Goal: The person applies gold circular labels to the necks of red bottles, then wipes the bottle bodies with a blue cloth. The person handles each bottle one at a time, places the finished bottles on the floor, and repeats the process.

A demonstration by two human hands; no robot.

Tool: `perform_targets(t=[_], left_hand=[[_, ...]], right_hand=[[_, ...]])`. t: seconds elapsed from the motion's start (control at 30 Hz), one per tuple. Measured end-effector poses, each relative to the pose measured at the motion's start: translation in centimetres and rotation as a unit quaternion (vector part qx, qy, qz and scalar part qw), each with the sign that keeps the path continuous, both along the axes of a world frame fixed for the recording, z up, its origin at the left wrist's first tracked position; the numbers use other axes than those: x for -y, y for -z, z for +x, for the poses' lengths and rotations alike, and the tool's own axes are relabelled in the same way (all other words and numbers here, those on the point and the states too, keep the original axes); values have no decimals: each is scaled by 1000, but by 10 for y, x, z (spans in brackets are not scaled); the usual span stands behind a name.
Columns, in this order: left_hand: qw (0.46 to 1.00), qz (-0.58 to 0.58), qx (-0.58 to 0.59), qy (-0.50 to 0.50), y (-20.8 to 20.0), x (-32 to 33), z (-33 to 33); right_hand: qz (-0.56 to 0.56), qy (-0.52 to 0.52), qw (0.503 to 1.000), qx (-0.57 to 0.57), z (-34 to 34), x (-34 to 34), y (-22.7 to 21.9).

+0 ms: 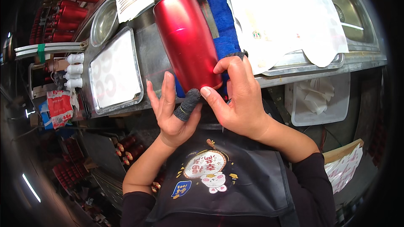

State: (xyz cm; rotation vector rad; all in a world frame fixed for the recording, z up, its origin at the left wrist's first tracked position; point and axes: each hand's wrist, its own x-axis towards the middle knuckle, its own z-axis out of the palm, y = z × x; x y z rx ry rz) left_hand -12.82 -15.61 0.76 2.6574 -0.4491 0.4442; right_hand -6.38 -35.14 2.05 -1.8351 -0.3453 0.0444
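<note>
A glossy red bottle (pixel 185 38) lies with its threaded neck away from me and its base toward me, resting partly on blue cloth (pixel 222 19). My right hand (pixel 242 96) grips it near the base, the thumb at the bottom edge and the bent index finger against the right side. A dark fabric sleeve covers one of its fingers. My left hand (pixel 174 113) is at the lower left of the base, its outer fingers stretched out. Its index finger, in a dark fabric finger cot (pixel 189 104), points at the base edge close to the right thumb.
A metal tray (pixel 93 87) with a white sheet of faint ring shapes lies left, near a metal bowl (pixel 101 23). White sheets (pixel 282 17) cover the right side, before a sink (pixel 357 12). Red bottles (pixel 69 12) stand far left. A plastic bin (pixel 296 105) holds crumpled paper.
</note>
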Motion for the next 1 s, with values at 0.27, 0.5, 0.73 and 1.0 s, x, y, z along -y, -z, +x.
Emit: perform_targets(t=[0.27,0.5,0.73,1.0], left_hand=[[1000,5,-14,3,-4,0,3],[1000,8,-4,7,-5,0,6],[998,38,20,42,-18,2,19],[993,67,63,76,-28,29,39]], right_hand=[[70,-11,997,-32,3,3,7],[27,0,999,-29,-1,1,3],[74,-37,994,-69,4,9,7],[130,-8,978,-165,3,28,11]])
